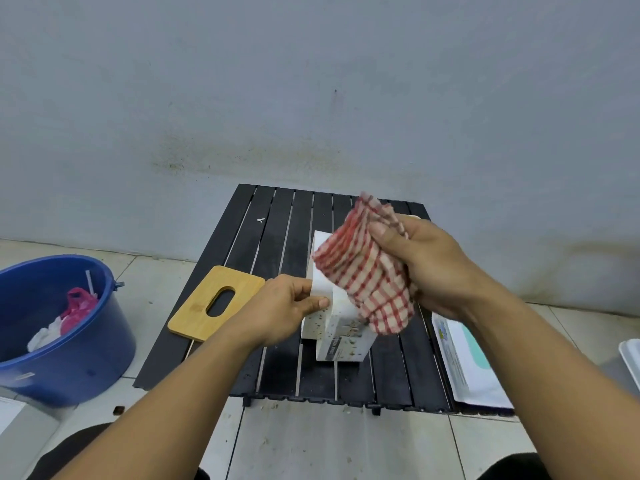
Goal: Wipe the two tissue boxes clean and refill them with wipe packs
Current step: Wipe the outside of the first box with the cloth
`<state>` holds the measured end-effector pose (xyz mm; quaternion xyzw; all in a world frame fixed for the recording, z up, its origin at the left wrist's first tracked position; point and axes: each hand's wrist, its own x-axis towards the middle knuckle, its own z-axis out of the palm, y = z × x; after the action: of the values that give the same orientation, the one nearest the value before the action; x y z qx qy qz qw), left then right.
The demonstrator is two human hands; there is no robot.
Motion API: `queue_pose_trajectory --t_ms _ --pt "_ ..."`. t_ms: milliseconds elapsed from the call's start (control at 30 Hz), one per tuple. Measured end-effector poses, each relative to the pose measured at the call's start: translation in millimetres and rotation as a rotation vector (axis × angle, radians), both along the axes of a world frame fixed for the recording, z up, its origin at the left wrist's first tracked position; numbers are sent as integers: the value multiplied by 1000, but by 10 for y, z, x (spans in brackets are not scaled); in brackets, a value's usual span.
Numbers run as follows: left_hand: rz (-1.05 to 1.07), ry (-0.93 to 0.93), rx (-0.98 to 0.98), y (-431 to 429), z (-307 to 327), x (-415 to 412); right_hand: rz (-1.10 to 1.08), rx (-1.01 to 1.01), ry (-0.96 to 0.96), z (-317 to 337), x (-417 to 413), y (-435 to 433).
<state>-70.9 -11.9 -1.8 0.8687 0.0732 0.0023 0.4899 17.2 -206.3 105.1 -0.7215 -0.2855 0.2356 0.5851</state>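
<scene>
Braces 1 speckled tissue box (341, 336) on end on the tabletop (273, 216), wall pinched in left hand (284, 308) fingers, for wiping with checked cloth (363, 271) bunched in curled right hand (429, 268) fingers.

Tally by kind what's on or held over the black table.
Tissue box, held by left hand: 1
Checked cloth, in right hand: 1
Bamboo lid: 1
Wipe pack: 1
Total: 4; white edge behind the right hand is unidentifiable.

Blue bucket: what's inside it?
A pink bag, crumpled white wrapping and a thin white stick lie in the blue bucket. Whatever sits beneath them is covered.
</scene>
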Motion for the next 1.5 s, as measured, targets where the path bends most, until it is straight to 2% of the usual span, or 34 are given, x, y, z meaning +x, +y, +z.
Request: queue_pose_trajectory --t_ms 33,100,167,233,333,400,567,667,767,900,1067,1267,1500 --pt "-3 5 3 5 -10 2 -68 -69 -57 -4 65 66" --pt "4 1 21 8 -16 0 -244 -366 -383 -96 190 178" --pt "-6 -6 14 6 -25 -1 -394 -474 -624 -161 177 227" --pt "-1 -9 12 11 -36 18 -332 -462 -722 -232 53 225" --pt "-1 -15 52 2 -37 30 -73 -641 -830 -466 -122 269" --pt "-3 -20 65 23 -60 45 13 -772 -833 -602 -114 331" --pt "-10 -33 81 38 -100 60 -4 -873 -715 -619 295 578" --pt "10 -46 94 26 -93 43 33 -934 -735 -597 403 799" --pt "42 -24 116 38 -98 19 115 -875 -820 -607 204 880" --pt "40 4 88 34 -83 14 111 -807 -879 -659 -149 582" --pt "-30 -11 77 -9 -138 40 59 -821 -786 -667 -30 343" --pt "-18 -25 -21 -41 -111 23 -5 -913 -664 -612 537 549" --pt "7 -43 123 29 -58 -48 159 -755 -869 -641 -13 541"
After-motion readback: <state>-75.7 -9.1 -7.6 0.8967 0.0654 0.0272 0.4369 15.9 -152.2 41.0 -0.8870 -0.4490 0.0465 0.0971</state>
